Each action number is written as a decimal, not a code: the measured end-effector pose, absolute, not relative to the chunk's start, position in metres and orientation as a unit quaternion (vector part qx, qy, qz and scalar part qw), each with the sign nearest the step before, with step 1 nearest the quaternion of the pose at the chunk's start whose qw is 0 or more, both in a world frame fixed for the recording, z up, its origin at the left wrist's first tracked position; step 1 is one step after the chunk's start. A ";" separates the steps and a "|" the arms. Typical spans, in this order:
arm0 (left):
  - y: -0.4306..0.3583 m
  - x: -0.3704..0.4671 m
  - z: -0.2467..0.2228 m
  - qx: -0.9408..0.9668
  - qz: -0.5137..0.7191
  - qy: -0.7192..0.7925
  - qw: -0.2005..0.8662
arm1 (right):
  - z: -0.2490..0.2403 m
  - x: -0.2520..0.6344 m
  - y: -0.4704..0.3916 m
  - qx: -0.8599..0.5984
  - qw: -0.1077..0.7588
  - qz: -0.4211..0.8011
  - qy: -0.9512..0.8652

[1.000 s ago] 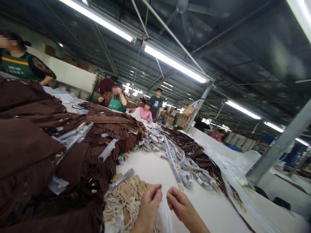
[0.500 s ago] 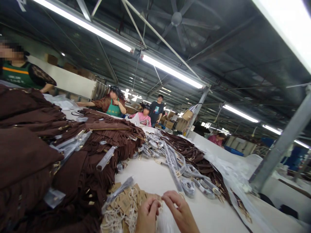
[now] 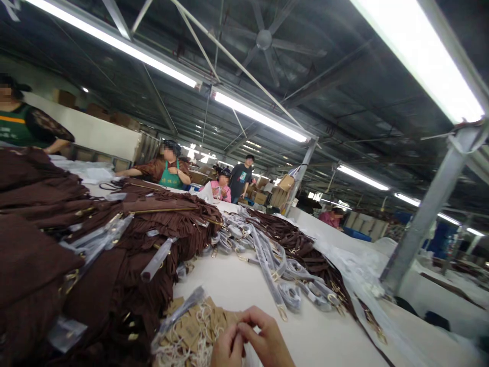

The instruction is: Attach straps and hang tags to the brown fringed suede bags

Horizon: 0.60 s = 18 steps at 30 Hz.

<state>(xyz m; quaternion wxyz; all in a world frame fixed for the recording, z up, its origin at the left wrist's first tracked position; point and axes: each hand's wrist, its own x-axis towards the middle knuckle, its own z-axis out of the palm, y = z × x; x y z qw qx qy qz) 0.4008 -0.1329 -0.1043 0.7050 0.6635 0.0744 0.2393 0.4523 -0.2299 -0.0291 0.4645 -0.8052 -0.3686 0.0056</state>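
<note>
My left hand (image 3: 228, 347) and my right hand (image 3: 265, 336) meet at the bottom centre, fingertips pinched together. Whatever lies between the fingers is too small or hidden to name. Just left of them is a heap of brown card tags (image 3: 194, 326) with white strings, partly covered by my left hand. Something clear and plastic shows below, between my hands. A plastic-wrapped strip (image 3: 187, 304) lies across the tags. Farther left, dark brown fringed bags (image 3: 103, 270) are piled high.
Plastic-wrapped straps with metal clips (image 3: 267, 260) lie ahead on the white table (image 3: 305, 331). Behind them are brown straps (image 3: 282, 229) and clear plastic sheeting (image 3: 359, 260). A metal post (image 3: 424, 214) stands right. Several people are around the far side and left.
My hands have drawn closer together, with the right hand's fingers now over the left fingertips. The whole view has shifted, so the surroundings sit slightly farther left.
</note>
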 end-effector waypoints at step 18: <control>-0.136 0.396 -0.109 0.682 0.188 0.078 0.702 | -0.027 0.568 -0.334 -0.937 0.269 -0.062 -0.215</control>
